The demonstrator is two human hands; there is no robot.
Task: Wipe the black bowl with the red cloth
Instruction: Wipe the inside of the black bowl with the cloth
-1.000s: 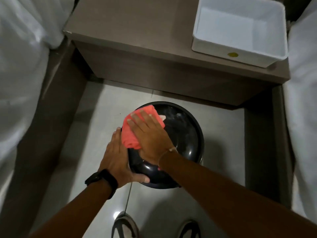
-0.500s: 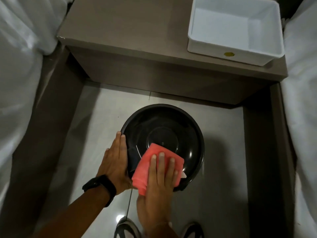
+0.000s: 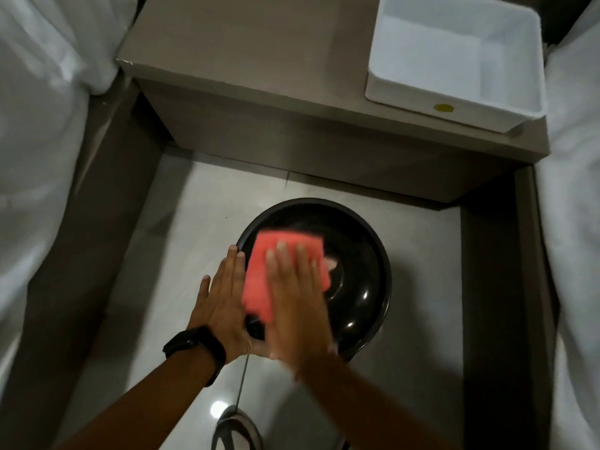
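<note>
A brown bedside cabinet (image 3: 259,60) is standing at the far end of the narrow strip of pale tiled floor (image 3: 181,222), and a white rectangular tub (image 3: 422,102) with a small yellow sticker on its near wall is sitting at the cabinet top's right near corner. White bedding (image 3: 39,125) is hanging down along the left edge of the floor, and more bedding (image 3: 578,222) is lying along the right edge, so the floor strip is hemmed in on both sides by dark bed frames. A shoe (image 3: 237,430) is showing at the near edge of the floor, with a thin grout line running from it toward the bowl.

The black bowl (image 3: 360,287) is sitting on the floor, roughly midway between the two beds and just in front of the cabinet. The left hand (image 3: 224,297), with a black wristband (image 3: 194,349) on its wrist, is lying flat with fingers straight and together, pressing against the bowl's left outer rim rather than closing around it. The right hand (image 3: 295,300) is blurring with motion; it is lying palm down, fingers spread slightly and extended, pressing the red cloth (image 3: 259,280) against the bowl's left inner wall. The cloth is sitting flat beneath the fingers, pinned by pressure and not gripped in a fist; its far edge is reaching toward the bowl's far rim.
</note>
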